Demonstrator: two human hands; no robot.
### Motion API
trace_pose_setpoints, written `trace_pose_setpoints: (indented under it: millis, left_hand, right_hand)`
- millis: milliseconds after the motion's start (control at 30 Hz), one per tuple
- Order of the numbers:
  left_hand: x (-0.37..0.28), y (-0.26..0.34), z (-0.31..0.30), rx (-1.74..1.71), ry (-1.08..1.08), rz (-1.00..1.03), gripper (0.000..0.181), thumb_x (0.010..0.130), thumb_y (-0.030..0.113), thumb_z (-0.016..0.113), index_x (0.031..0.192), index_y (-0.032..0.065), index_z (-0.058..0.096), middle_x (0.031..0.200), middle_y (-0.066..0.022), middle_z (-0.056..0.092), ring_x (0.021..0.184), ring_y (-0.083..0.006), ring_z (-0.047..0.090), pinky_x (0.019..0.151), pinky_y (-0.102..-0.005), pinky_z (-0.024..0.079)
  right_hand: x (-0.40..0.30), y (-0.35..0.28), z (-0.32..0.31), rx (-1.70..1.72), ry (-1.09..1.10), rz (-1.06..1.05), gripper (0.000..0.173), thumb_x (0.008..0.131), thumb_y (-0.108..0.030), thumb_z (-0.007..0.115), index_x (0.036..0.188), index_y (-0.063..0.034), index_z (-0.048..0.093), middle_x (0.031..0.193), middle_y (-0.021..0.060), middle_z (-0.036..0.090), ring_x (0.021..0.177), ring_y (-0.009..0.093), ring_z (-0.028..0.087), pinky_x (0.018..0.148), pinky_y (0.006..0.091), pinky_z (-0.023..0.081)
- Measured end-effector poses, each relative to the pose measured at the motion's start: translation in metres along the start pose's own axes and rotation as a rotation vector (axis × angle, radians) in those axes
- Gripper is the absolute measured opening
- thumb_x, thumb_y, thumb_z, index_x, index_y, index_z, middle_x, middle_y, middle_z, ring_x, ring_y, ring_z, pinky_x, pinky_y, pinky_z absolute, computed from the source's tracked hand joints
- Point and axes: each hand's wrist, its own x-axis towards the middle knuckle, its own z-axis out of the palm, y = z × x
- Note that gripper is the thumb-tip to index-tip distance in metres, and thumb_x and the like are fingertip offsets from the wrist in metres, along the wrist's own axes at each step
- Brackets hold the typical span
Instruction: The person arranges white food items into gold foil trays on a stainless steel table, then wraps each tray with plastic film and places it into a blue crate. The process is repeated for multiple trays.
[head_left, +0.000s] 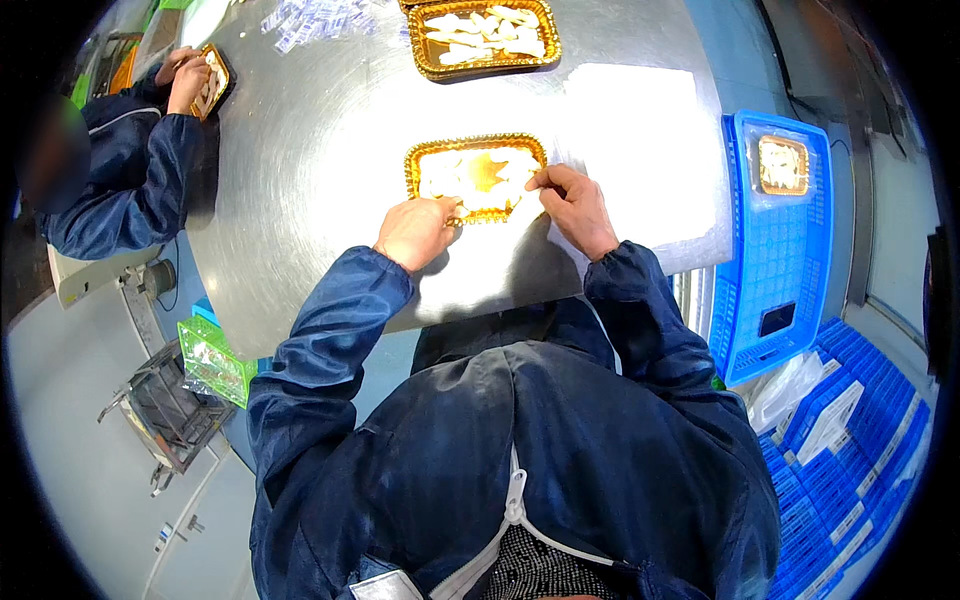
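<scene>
A gold-coloured tray (476, 142) with a fluted rim lies on the metal table in front of me. Pale, elongated food pieces (517, 169) line its inside, washed out by glare, and the gold bottom shows in the middle. My left hand (420, 229) is at the tray's near left corner, fingertips on or beside a pale piece. At the right end, my right hand (574, 206) has thumb and forefinger close together by the rim; whether they pinch a piece is unclear in the glare.
Another filled gold tray (491, 73) sits farther back, beside scattered small printed sachets (319, 22). A co-worker's hands (187, 75) touch a tray at the left edge. Right of the table stands a blue crate (784, 240) holding a wrapped tray (784, 165).
</scene>
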Motion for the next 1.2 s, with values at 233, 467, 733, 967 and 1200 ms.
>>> trace_pose_setpoints:
  millis: [233, 467, 733, 967, 1200]
  left_hand:
    - [-0.002, -0.004, 0.011, -0.028, 0.016, -0.012, 0.023, 0.081, 0.018, 0.064, 0.102, 0.0099, 0.068, 0.087, -0.0152, 0.07, 0.084, -0.0333, 0.067, 0.077, -0.043, 0.052]
    - [-0.002, -0.004, 0.003, -0.143, 0.07, -0.041, 0.02, 0.083, 0.019, 0.067, 0.101, 0.0114, 0.071, 0.083, -0.0157, 0.069, 0.078, -0.0331, 0.067, 0.072, -0.0407, 0.053]
    - [0.054, 0.02, -0.027, 0.103, 0.226, 0.08, 0.016, 0.078, 0.017, 0.065, 0.087, 0.005, 0.07, 0.078, -0.0176, 0.067, 0.076, -0.0331, 0.067, 0.07, -0.0428, 0.052]
    - [0.066, 0.014, 0.002, 0.187, 0.399, 0.112, 0.017, 0.075, 0.018, 0.068, 0.083, 0.0044, 0.064, 0.081, -0.0169, 0.066, 0.077, -0.0342, 0.065, 0.073, -0.0422, 0.052]
    - [0.008, -0.049, -0.003, -1.003, 0.429, -0.274, 0.012, 0.094, 0.012, 0.062, 0.099, 0.0023, 0.067, 0.086, 0.0029, 0.066, 0.073, -0.0045, 0.057, 0.067, -0.0204, 0.046]
  right_hand:
    - [-0.001, 0.004, -0.002, -0.001, 0.025, -0.021, 0.021, 0.085, -0.011, 0.052, 0.093, 0.0001, 0.069, 0.079, 0.0074, 0.064, 0.068, 0.013, 0.051, 0.06, 0.027, 0.042]
    - [-0.001, 0.007, -0.003, -0.027, 0.031, -0.027, 0.021, 0.085, -0.011, 0.052, 0.093, 0.0001, 0.068, 0.078, 0.0073, 0.063, 0.067, 0.013, 0.051, 0.06, 0.0274, 0.042]
    - [0.0, 0.011, -0.002, -0.019, 0.075, -0.069, 0.021, 0.085, -0.008, 0.051, 0.093, 0.0004, 0.069, 0.081, 0.008, 0.063, 0.068, 0.014, 0.053, 0.062, 0.0276, 0.043]
    - [-0.004, 0.002, -0.003, -0.058, 0.059, 0.013, 0.02, 0.085, -0.006, 0.053, 0.097, 0.0007, 0.067, 0.08, 0.0061, 0.06, 0.071, 0.012, 0.053, 0.065, 0.027, 0.044]
    - [0.009, -0.001, 0.025, 0.202, 0.193, 0.027, 0.015, 0.083, -0.002, 0.054, 0.096, -0.0014, 0.062, 0.078, 0.0157, 0.063, 0.07, 0.023, 0.061, 0.063, 0.0355, 0.048]
